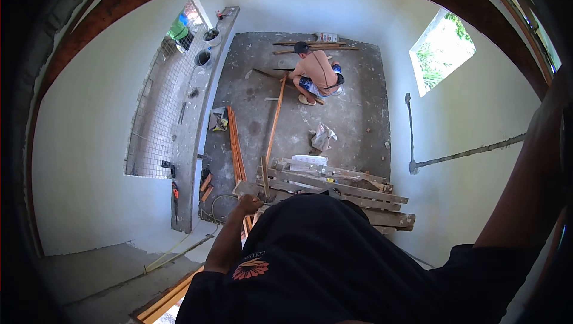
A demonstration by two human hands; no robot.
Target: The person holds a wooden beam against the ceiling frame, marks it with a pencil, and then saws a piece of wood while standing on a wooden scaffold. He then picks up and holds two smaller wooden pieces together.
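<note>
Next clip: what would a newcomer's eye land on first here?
Probably the person crouching at the far end of the bare concrete floor, one hand at a long wooden plank lying toward the camera. Closer in, a pile of planks lies below the wearer, whose left hand is fisted beside it. A bright window opening breaks the right wall.

Stacked planks [334, 189] crowd the near floor; bare concrete [352, 115] lies open beyond them.
</note>
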